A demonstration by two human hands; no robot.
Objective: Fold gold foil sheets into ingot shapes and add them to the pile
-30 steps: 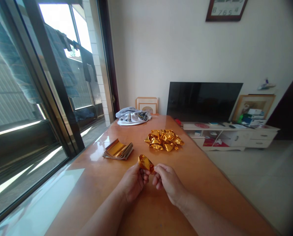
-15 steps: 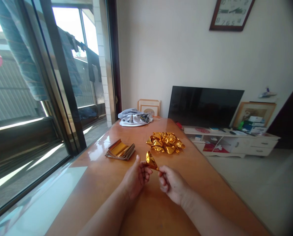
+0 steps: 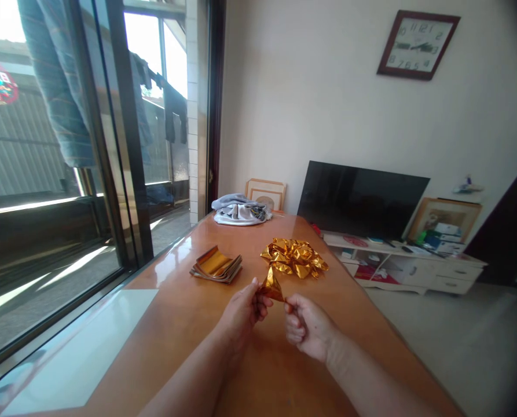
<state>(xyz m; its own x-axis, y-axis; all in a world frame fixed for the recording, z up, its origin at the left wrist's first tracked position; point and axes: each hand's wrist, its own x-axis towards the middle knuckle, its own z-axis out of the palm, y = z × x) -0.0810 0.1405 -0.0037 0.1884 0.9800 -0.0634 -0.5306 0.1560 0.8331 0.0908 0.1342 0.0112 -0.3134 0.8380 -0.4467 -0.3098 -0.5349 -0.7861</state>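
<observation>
A small piece of gold foil paper (image 3: 272,285) is pinched between both hands above the orange wooden table (image 3: 180,313). My left hand (image 3: 241,314) grips its left side with thumb and fingers, and my right hand (image 3: 307,327) holds its lower right corner. Just beyond lies a heap of folded gold foil pieces (image 3: 293,258). A flat stack of gold foil sheets (image 3: 217,266) rests to the left of the heap.
A grey bundle of cloth (image 3: 239,209) lies at the table's far end. A glass sliding door (image 3: 58,174) runs along the left. A dark television (image 3: 361,198) stands on a white low cabinet (image 3: 414,266) to the right, with a wall clock (image 3: 417,44) above.
The foil piece has gone from a rounded bundle to a narrower pointed shape between my fingers. The view has tilted upward, showing more of the wall and clock.
</observation>
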